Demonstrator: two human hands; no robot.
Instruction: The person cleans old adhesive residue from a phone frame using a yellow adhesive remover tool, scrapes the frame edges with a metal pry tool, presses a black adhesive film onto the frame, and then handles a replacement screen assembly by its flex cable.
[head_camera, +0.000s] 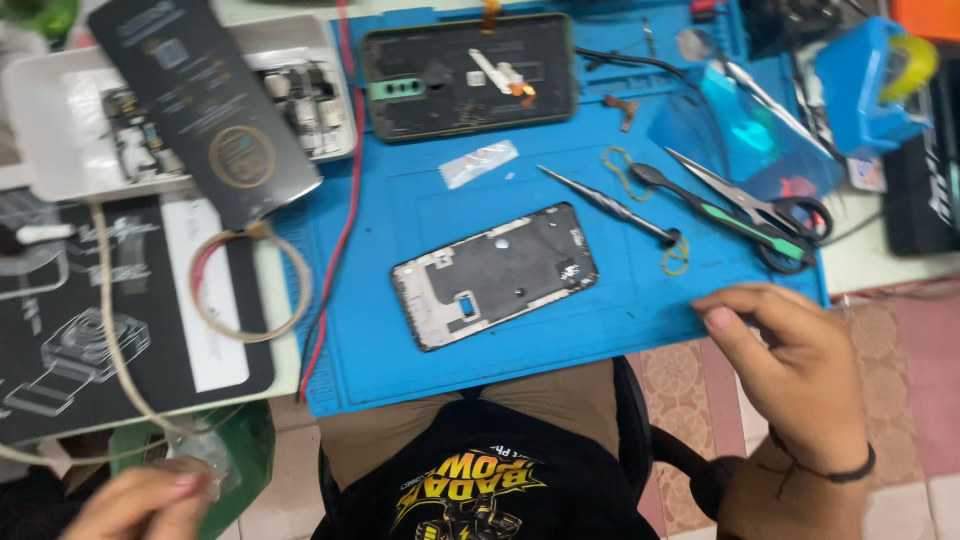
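Your right hand (790, 375) rests with loosely curled, empty fingers at the blue mat's (400, 350) edge, while your left hand (140, 500) pinches a clear plastic bag (205, 450).

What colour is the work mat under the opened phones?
Blue: the work mat shows plainly in the head view.

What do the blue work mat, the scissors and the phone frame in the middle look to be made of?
Blue work mat: likely silicone or rubber, matte, with moulded recesses. Scissors: shiny metal blades, black plastic-looking handles. Phone frame: dark matte panel, probably plastic or coated metal, with a pale metallic rim; the look leaves it open.
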